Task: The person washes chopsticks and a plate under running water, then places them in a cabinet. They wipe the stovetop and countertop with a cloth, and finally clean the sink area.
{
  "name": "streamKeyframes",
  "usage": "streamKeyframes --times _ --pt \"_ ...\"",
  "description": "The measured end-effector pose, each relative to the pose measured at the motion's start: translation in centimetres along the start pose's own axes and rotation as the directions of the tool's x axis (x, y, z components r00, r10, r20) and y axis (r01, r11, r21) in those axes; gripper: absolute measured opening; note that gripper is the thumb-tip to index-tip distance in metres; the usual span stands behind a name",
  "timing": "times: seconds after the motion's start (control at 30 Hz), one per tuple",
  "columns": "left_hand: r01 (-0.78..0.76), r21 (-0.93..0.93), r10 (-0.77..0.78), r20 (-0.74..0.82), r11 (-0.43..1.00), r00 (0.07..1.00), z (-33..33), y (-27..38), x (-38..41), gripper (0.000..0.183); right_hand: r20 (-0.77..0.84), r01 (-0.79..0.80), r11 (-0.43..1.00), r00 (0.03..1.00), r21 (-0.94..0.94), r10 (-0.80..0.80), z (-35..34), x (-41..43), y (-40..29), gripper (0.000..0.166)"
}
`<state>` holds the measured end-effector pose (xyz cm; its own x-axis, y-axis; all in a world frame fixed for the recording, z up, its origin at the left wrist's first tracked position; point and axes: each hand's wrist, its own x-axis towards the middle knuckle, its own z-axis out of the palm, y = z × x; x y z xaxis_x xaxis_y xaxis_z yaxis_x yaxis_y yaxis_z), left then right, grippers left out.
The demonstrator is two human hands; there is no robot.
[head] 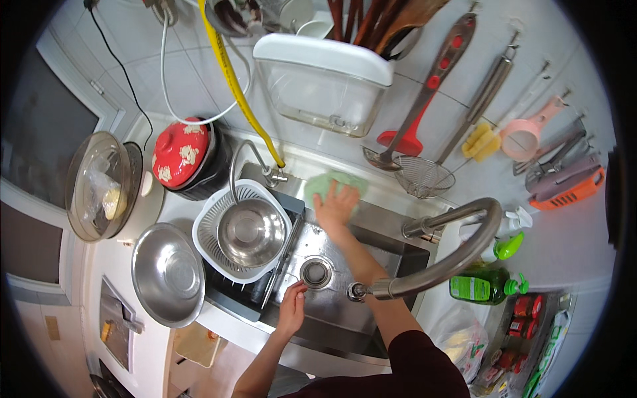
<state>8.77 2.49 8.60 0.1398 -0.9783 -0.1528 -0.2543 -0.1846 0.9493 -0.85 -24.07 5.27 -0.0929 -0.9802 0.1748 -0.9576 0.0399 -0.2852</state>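
Note:
My right hand (337, 208) presses flat, fingers spread, on a light green cloth (318, 183) at the back ledge of the stainless steel sink (338, 308). The cloth lies partly under the palm and reaches the white strip by the tiled wall. Over the sink's near left part is my left hand (292, 309), fingers slightly bent and nothing seen in it. The drain (316, 272) lies between the two arms. To the left, a metal bowl (251, 233) sits in a white plastic colander (203, 234) on a dark drying rack (234, 293).
The curved faucet (448, 263) arches over my right forearm. A large steel basin (169, 276) and a red-lidded pot (180, 154) stand left. Green soap bottles (477, 286) are at right. A utensil holder (323, 89), a ladle (383, 158) and a wire strainer (425, 176) hang behind.

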Motion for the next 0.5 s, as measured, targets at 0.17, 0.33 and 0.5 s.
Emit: streamKeyframes --times 0.17,0.33,0.5 --pt "-0.013 0.046 0.013 0.012 0.999 1.0 1.7 -0.2 0.9 0.026 -0.111 0.697 0.664 0.708 0.271 -0.698 1.2 2.5 -1.1 0.048" --pt "-0.016 0.09 0.02 -0.043 0.996 0.999 0.5 0.8 0.0 0.025 -0.081 0.706 0.653 0.694 0.275 -0.716 -2.3 1.3 4.2 0.054" --pt "0.004 0.118 0.004 -0.064 0.993 0.998 -1.2 2.9 -2.8 0.025 -0.033 0.534 0.83 0.844 0.162 -0.536 -6.4 -3.1 12.6 0.065"
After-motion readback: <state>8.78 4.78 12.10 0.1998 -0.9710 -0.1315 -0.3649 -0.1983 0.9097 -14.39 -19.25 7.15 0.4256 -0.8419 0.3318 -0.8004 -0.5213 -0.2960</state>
